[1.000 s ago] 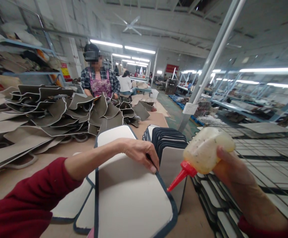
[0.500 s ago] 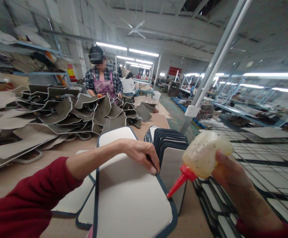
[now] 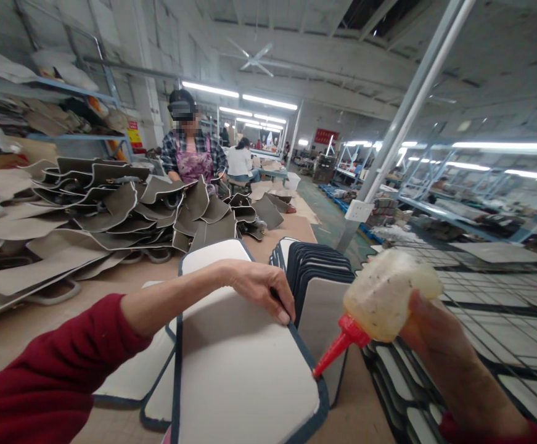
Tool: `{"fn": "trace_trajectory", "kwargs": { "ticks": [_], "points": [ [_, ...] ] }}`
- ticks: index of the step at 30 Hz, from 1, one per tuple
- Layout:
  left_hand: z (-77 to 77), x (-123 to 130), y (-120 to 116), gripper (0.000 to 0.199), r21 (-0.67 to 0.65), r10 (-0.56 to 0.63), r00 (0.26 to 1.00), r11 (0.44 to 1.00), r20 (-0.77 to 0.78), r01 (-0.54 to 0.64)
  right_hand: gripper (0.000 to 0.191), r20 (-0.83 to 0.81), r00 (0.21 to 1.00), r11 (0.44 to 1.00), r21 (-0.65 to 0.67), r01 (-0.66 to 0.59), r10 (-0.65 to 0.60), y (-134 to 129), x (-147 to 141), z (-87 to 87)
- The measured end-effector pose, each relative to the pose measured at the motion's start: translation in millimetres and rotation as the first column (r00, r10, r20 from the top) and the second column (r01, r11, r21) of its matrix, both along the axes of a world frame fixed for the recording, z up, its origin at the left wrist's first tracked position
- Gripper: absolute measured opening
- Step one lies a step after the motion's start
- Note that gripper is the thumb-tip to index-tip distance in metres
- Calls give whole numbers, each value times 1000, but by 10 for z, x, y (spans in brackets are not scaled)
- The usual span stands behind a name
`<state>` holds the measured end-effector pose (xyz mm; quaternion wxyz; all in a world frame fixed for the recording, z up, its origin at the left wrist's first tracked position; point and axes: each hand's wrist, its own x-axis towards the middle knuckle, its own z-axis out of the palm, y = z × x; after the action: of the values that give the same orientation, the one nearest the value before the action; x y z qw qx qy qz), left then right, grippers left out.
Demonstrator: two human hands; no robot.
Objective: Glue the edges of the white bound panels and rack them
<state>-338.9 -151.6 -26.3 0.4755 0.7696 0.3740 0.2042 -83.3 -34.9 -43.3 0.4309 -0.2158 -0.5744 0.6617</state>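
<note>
At far left we are seeing blue-framed shelves [image 3: 81,137] bearing piled material, and below them our dark red sleeve [image 3: 41,376] is reaching in from the lower corner. Next, a wide heap of grey-brown pieces [image 3: 111,206] with pale edges and looped handles is covering much of the brown surface [image 3: 106,293]. Nearer us, loose white panels [image 3: 132,370] with dark borders are lying on that surface, partly overlapping. Behind the heap, a co-worker [image 3: 194,161] in a checked shirt and a patterned apron is standing. In the middle we are holding a white panel [image 3: 235,382] with a dark border in front of us; our left hand [image 3: 263,290] is gripping its right edge, fingers curled and thumb pressing near the border. Just beyond that edge, a row of similar panels [image 3: 321,262] is standing close together. To the right, a red nozzle [image 3: 337,348] is pointing down and left, its tip lying at the held panel's border near the corner. It is belonging to a cloudy yellowish bottle [image 3: 388,296], which our right hand [image 3: 428,320] is gripping around its far end. At far right, more bordered panels [image 3: 499,333] are lying among thin wire racks [image 3: 462,301].
</note>
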Motion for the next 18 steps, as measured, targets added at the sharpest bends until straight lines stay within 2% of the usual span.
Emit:
{"fn": "trace_trajectory", "kwargs": {
  "ticks": [5,10,12,15,18],
  "points": [
    [-14,-73,-20,36,-21,54,998,998,-16,-54,47,2,1000,1000,11,-22,22,17,82,-56],
    [-25,-177,-32,33,-13,124,992,992,-13,-124,39,-36,996,997,8,81,-80,-105,118,-60],
    [-45,-232,-30,33,3,148,989,989,-19,-148,42,-61,987,989,-19,149,-150,-140,123,-57],
    [-92,-316,-25,33,32,197,980,980,-16,-196,59,-113,962,968,-46,246,-250,-169,130,-65],
    [-137,-385,-24,33,51,234,972,971,-10,-233,66,-114,946,952,-2,307,-305,-231,132,-77]
  ]
}}
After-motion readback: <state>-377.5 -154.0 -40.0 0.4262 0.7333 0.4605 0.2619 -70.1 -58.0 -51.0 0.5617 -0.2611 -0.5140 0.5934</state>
